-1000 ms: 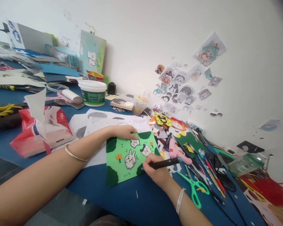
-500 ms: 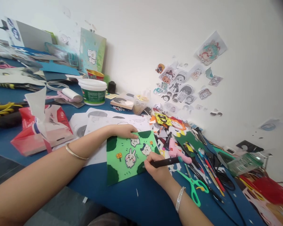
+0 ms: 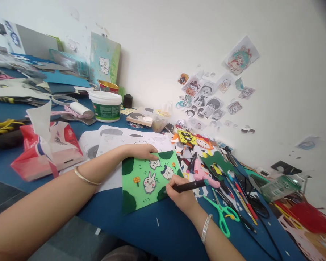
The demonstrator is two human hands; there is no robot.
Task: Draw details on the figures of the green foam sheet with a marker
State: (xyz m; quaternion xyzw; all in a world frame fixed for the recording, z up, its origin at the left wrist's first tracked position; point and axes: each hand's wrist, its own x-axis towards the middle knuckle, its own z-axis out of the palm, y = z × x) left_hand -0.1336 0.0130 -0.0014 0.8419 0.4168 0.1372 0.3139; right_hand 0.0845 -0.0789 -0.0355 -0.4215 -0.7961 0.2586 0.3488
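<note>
A bright green picture card (image 3: 138, 168) bears small white cartoon animals, orange flowers and dark green patches. Along its top edge, my left hand (image 3: 142, 151) grips it, the thumb over the front and the other fingers partly hidden. My right hand (image 3: 178, 190) is closed round a black marker (image 3: 191, 186) with a teal end, held at the card's lower right; its tip is hidden by my fingers. Loose white printed sheets (image 3: 111, 146) lie under and behind the card. Green-handled scissors (image 3: 222, 214) rest open to the right of my right hand.
A pink glue gun (image 3: 202, 174), pens and brushes (image 3: 244, 201) and paper cutouts (image 3: 187, 137) crowd the right side. Leftward stand a red tissue pack (image 3: 51, 148) and a white-and-green tub (image 3: 105, 107). The blue table's (image 3: 163, 232) front edge runs close to me; drawings cover the wall.
The whole view has shifted slightly. Both hands stay at the same places on the card, and the marker's back end has tipped a little lower and outward at most.
</note>
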